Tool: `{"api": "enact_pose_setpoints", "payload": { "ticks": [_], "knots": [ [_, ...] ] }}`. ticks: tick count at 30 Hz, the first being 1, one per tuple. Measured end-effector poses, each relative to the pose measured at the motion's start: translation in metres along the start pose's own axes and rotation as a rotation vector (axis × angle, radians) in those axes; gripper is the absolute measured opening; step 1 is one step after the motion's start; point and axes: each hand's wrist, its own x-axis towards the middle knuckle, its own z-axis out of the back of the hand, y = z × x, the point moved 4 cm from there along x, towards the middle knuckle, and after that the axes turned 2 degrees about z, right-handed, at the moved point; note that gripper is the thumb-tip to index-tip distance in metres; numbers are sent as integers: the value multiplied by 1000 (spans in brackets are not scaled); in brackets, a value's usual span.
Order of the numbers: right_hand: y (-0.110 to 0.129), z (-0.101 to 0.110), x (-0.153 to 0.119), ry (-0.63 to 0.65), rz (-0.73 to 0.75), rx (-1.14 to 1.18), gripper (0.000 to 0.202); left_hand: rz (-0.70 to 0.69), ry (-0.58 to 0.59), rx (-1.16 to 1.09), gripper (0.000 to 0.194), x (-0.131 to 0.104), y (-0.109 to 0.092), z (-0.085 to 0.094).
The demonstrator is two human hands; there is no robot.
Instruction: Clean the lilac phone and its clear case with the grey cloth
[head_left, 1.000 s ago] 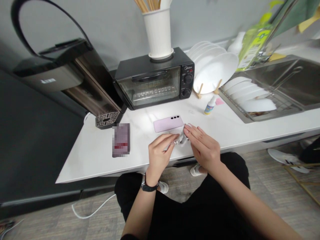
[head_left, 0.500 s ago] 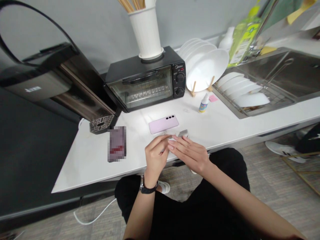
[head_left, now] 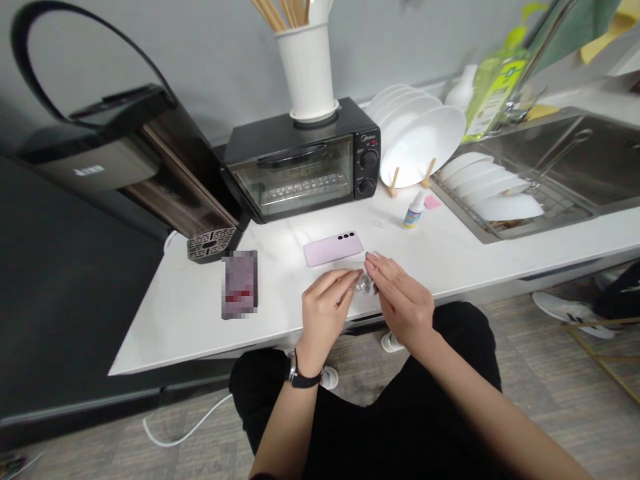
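my left hand and right hand pinch a small clear wrapper together, just in front of the pink phone. i judge i'm mid-peel; next calls for a steady pull apart.

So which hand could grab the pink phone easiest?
Probably the right hand: its fingertips lie just beside the pink rectangular phone's near right corner. The left hand sits lower, pinching the small clear crinkly thing between both hands.

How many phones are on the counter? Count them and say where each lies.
2. A pink phone lies face down in front of the toaster oven, just beyond the hands. A second phone, blurred out, lies left of it near the counter's front edge.
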Motion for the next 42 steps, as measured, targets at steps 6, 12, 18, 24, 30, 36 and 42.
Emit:
{"api": "enact_pose_setpoints", "payload": {
  "ticks": [6,12,18,24,30,36,42],
  "knots": [
    [23,-12,-6,82,151,32,42,-19,-24,-7,22,1,4,5],
    [16,-7,-16,118,191,30,42,-24,-92,-30,28,-9,8,20],
    [5,-3,-18,115,151,2,39,-6,-102,5,30,-14,10,26],
    [7,-3,-4,30,85,-23,39,-52,-69,38,28,-7,5,10],
    [24,-6,-3,94,212,-32,36,-58,-86,61,22,-3,8,4],
    [12,-1,-14,138,249,-24,37,-79,-104,62,25,-8,6,14],
    [-2,-7,-21,117,153,30,39,-60,-63,124,28,-12,10,23]
  ]
}}
